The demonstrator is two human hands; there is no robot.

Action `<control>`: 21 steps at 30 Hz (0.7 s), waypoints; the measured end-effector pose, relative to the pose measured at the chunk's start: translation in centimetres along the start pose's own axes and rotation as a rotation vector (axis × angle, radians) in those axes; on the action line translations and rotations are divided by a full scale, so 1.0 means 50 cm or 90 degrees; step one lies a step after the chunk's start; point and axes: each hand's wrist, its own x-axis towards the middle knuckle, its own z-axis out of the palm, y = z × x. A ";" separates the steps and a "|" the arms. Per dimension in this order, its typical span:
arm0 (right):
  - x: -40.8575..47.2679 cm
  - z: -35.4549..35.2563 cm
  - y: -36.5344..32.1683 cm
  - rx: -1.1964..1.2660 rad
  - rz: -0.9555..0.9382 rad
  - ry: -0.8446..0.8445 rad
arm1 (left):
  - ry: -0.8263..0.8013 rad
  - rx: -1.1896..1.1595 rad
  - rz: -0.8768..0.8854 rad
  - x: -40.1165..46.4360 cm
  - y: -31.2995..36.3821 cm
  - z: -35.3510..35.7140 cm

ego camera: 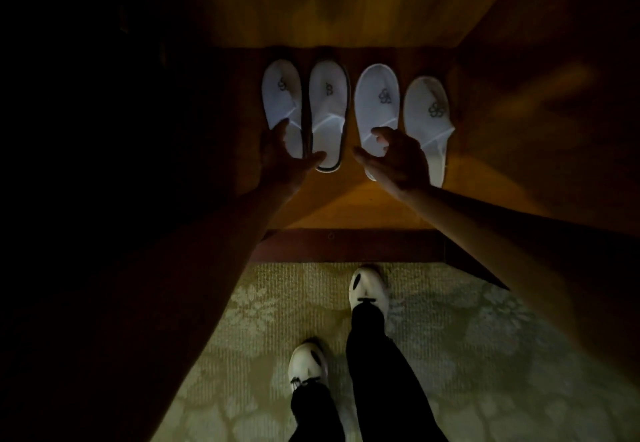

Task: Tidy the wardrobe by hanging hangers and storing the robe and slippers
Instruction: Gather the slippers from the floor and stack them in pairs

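Note:
Several white slippers with dark logos lie side by side, toes away from me, on the wooden wardrobe floor [346, 206]. The left pair [304, 95] sits under my left hand [284, 161], whose spread fingers rest at the heels. The right pair [401, 102] is partly covered by my right hand [398, 161], fingers apart and curled over the heel of its left slipper. Neither hand grips anything. No hangers or robe are visible.
A dark wooden sill [346, 244] edges the wardrobe floor. Below it is patterned green carpet [467, 337] with my feet in white shoes [369, 291]. The wardrobe's back wall [346, 1] rises behind the slippers. The left side is in deep shadow.

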 end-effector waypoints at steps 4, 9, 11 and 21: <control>-0.113 -0.093 -0.022 -0.083 -0.026 -0.032 | -0.110 0.004 0.053 -0.149 0.093 -0.072; -0.286 -0.211 -0.070 -0.096 -0.046 -0.014 | -0.115 0.067 0.119 -0.315 0.175 -0.189; -0.358 -0.265 -0.103 -0.091 -0.060 0.009 | -0.102 0.057 0.157 -0.373 0.206 -0.242; -0.671 -0.505 -0.265 -0.028 -0.144 0.094 | -0.119 -0.010 0.216 -0.647 0.385 -0.489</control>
